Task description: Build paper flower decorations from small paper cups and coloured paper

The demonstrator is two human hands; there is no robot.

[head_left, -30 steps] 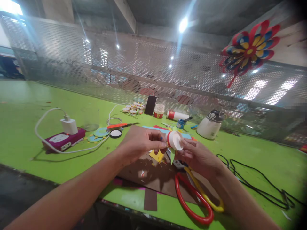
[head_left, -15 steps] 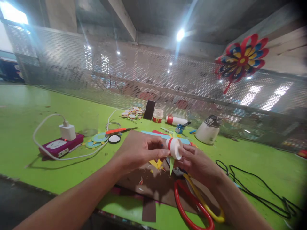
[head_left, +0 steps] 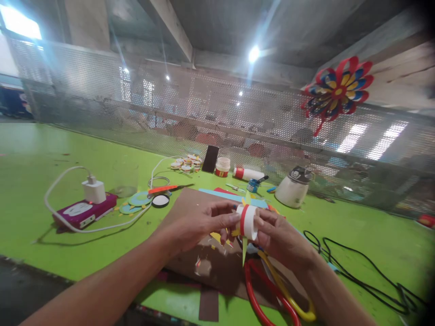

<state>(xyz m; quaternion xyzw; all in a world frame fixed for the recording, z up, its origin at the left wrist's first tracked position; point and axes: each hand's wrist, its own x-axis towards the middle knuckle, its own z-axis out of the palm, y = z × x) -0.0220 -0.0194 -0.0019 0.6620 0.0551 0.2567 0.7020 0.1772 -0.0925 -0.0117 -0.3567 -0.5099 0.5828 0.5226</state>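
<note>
Between both hands, above the brown board (head_left: 217, 267), is a short white paper ring (head_left: 251, 222) with a red band around it. Pale green pointed strips stick out above and below the ring. My left hand (head_left: 200, 224) pinches its left edge by the red band, fingers closed. On the opposite side my right hand (head_left: 285, 235) grips the rim between thumb and fingers. Scissors (head_left: 251, 290) with one red and one yellow handle lie below my right hand, their blades partly hidden. Yellow paper scraps (head_left: 217, 237) are scattered on the board under my left hand.
Left stand a purple power strip (head_left: 84, 213) with a white charger, round blue-green paper pieces (head_left: 141, 198) and an orange cutter (head_left: 163, 189). Behind are a phone (head_left: 210, 158), paper cup (head_left: 223, 166), blue paint jar (head_left: 252, 185) and white jug (head_left: 292, 189). A black cable (head_left: 367, 267) lies right.
The white ring has turned so its side faces me more and its open end less. It sits slightly lower, and its green strips show more. Both hands keep hold of it.
</note>
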